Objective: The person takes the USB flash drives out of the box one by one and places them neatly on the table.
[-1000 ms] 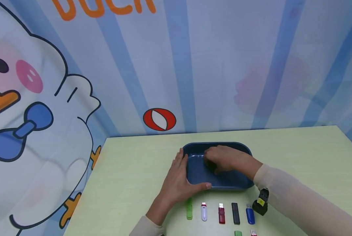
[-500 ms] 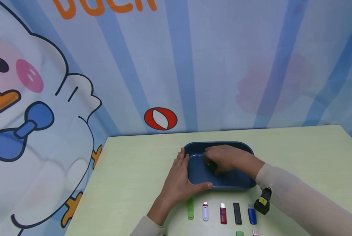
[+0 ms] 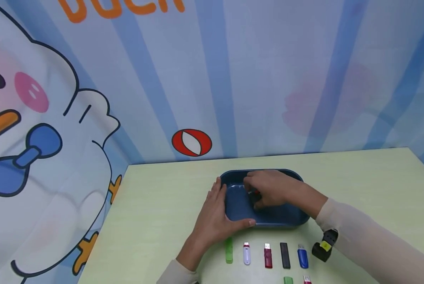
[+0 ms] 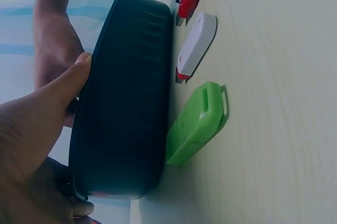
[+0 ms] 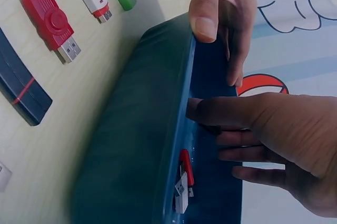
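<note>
A dark blue rectangular tray sits on the table. My left hand rests at its left corner, fingers straight along the left side, thumb lying on the front rim. Inside the tray is my right hand, its thumb and fingers pointing down and left. Something dark with a red spot shows between its thumb and index finger; whether they pinch it is unclear. In the right wrist view, a red USB stick and a white USB stick lie in the tray near that hand.
In front of the tray stands a row of USB sticks: green, pale lilac, dark red, black and blue. Another green stick and a red one are cut off below. A printed backdrop rises behind the table.
My right wrist and forearm have shifted slightly right and up, and a red spot now shows between thumb and finger. My left hand stays on the tray's corner.
</note>
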Tool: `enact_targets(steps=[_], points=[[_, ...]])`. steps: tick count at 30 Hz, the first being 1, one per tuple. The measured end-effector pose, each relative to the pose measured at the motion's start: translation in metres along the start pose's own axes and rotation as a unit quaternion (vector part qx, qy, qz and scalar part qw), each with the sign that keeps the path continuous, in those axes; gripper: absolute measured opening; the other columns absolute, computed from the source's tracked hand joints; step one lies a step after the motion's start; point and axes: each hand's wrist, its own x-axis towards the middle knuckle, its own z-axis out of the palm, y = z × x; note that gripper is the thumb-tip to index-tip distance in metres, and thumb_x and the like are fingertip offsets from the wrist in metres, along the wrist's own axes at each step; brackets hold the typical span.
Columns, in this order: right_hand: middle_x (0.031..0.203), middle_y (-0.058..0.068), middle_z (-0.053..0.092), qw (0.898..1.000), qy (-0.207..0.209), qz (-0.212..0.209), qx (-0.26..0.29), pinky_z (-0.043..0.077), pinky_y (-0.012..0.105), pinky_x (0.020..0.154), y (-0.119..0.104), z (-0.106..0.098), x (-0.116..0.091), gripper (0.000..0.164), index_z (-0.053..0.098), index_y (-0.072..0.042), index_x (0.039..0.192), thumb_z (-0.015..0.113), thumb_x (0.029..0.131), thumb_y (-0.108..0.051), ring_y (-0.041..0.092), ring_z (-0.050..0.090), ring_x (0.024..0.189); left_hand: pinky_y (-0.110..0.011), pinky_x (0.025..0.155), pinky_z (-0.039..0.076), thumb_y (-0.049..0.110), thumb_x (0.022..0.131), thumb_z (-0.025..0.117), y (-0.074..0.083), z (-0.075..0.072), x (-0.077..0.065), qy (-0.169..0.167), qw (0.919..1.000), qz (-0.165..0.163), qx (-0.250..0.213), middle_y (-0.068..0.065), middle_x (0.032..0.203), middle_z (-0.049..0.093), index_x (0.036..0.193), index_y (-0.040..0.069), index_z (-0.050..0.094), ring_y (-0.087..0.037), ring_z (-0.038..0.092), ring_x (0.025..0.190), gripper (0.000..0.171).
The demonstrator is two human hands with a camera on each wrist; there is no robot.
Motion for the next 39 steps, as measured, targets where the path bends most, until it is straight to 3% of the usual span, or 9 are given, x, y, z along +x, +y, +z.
enact_targets(steps=[9, 16, 28, 39], points=[[0.096, -0.006, 0.059, 1.0, 0.019, 0.004, -0.004, 0.049, 0.028, 0.071, -0.005, -0.003, -0.009, 0.052, 0.063, -0.017, 0.108, 0.08, 0.068, -0.046, 0.006, 0.053, 0.082, -0.038, 0.112, 0.011, 0.084, 0.066, 0.052, 0.0, 0.0, 0.001, -0.007, 1.0, -0.006, -0.003, -0.006, 0.158, 0.004, 0.15, 0.005, 0.023, -0.016, 0.001, 0.141, 0.119], [0.095, -0.006, 0.058, 0.998, 0.045, 0.044, -0.024, 0.048, 0.028, 0.066, -0.011, -0.007, -0.017, 0.05, 0.063, -0.02, 0.105, 0.079, 0.068, -0.05, 0.005, 0.052, 0.079, -0.037, 0.112, 0.011, 0.088, 0.065, 0.048, 0.001, -0.001, 0.002, -0.005, 1.0, -0.008, 0.002, -0.005, 0.158, 0.004, 0.15, 0.005, 0.024, -0.015, 0.001, 0.141, 0.121], [0.098, -0.007, 0.059, 0.989, 0.108, 0.097, -0.011, 0.05, 0.029, 0.067, -0.021, -0.005, -0.042, 0.048, 0.065, -0.021, 0.105, 0.078, 0.069, -0.05, 0.006, 0.054, 0.081, -0.037, 0.112, 0.01, 0.087, 0.065, 0.05, -0.002, 0.001, -0.001, -0.003, 0.9999, -0.01, 0.0, -0.005, 0.158, 0.002, 0.15, 0.006, 0.022, -0.016, 0.001, 0.141, 0.121], [0.102, -0.003, 0.061, 0.986, 0.133, 0.104, 0.0, 0.05, 0.026, 0.064, -0.024, -0.002, -0.053, 0.05, 0.068, -0.021, 0.11, 0.08, 0.068, -0.045, 0.008, 0.055, 0.08, -0.037, 0.112, 0.01, 0.087, 0.064, 0.05, -0.001, 0.002, 0.0, 0.0, 0.9999, -0.01, 0.005, -0.005, 0.158, 0.003, 0.15, 0.006, 0.023, -0.016, 0.002, 0.141, 0.121]])
